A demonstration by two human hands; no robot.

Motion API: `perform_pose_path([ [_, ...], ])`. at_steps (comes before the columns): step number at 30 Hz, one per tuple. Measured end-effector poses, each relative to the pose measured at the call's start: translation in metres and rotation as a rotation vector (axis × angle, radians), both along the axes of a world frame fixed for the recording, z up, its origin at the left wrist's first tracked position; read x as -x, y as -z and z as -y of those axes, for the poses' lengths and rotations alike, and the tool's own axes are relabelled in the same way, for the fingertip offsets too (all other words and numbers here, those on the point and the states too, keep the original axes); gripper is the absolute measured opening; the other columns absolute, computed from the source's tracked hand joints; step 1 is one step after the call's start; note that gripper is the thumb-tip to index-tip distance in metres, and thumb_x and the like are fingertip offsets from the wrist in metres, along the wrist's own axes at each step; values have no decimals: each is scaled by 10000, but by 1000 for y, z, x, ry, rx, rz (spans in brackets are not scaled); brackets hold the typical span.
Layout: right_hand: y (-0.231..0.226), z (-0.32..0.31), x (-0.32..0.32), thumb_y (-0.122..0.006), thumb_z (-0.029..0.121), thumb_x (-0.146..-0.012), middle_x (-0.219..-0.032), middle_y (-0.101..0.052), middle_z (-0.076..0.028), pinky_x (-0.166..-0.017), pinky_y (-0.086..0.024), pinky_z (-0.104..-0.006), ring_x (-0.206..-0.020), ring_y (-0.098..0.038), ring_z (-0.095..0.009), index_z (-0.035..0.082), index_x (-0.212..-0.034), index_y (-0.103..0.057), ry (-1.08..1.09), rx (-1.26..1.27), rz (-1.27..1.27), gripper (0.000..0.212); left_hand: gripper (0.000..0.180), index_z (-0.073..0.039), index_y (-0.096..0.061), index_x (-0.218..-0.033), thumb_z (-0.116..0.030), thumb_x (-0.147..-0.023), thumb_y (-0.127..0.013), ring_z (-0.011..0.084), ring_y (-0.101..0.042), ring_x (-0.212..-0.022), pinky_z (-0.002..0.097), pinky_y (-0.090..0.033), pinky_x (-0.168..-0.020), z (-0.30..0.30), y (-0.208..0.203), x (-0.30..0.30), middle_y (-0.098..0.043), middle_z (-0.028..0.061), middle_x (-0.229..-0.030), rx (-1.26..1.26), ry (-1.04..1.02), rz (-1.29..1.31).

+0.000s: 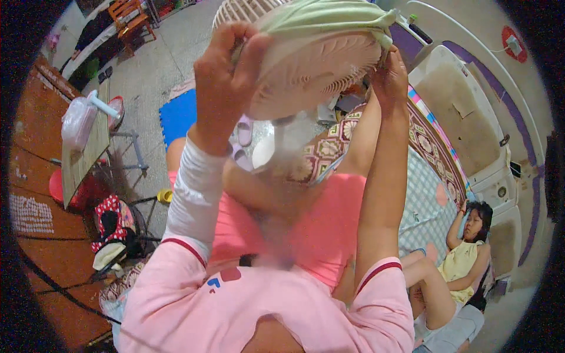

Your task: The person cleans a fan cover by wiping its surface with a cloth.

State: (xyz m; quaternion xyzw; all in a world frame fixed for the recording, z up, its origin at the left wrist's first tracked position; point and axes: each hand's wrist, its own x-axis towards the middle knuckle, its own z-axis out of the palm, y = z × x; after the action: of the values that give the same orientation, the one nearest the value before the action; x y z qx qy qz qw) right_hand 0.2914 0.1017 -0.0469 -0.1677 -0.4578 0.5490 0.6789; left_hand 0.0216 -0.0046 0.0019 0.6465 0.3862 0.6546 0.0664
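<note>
An electric fan's round head (318, 73) with a pale beige-pink grille is raised in front of me, between both hands. A light green cloth cover (329, 17) stretches over its upper side, and bare grille shows at the far left and underneath. On the left, my left hand (226, 73) is closed on the fan's rim, its thumb on the near side. My right hand (391, 76) is closed at the opposite rim, its fingers pinching the edge of the green cover; some fingertips are hidden behind it.
At right, a person in a yellow top (465, 265) lies on a bed with a checked sheet (421, 182). A folding table (88, 156) bears a plastic-wrapped item. Lilac slippers (244, 132) and a blue mat (176, 115) lie on the floor; a wooden chair (130, 23) stands farther back.
</note>
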Motion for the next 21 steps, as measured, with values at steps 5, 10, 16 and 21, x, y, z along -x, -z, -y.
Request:
perform_pose_path([
  [5, -4, 8, 2, -362, 185, -942, -1104, -555, -78, -810, -447, -331, -1005, -533, -184, 49, -1128, -481, 2, 3, 45, 259, 166, -24, -549, -870, -190, -860, -561, 115, -507, -658, 246, -419, -602, 3, -1, 0, -568, 69, -732, -55, -47, -89],
  [10, -7, 11, 0, -462, 175, -901, -986, -597, -91, -773, -482, -335, -871, -588, -209, 37, -1045, -510, 23, 73, 9, 205, 172, -24, -553, -863, -195, -864, -561, 99, -507, -672, 247, -424, -611, -2, 5, 2, -569, 50, -733, -48, -15, -54],
  [16, -1, 1, -2, -458, 149, -892, -954, -602, -85, -742, -491, -323, -843, -590, -190, 37, -1043, -511, 53, 88, 0, 195, 175, -25, -551, -861, -200, -868, -560, 83, -495, -671, 235, -421, -612, -6, 10, 5, -568, 35, -735, -72, -25, -75],
  [21, -3, 0, -1, -464, 126, -885, -933, -606, -80, -733, -495, -319, -821, -594, -183, 30, -1036, -514, 50, 90, -41, 186, 204, -47, -577, -864, -243, -813, -602, 222, -632, -710, 299, -486, -627, -1, 10, 2, -622, 114, -760, -22, -48, -42],
])
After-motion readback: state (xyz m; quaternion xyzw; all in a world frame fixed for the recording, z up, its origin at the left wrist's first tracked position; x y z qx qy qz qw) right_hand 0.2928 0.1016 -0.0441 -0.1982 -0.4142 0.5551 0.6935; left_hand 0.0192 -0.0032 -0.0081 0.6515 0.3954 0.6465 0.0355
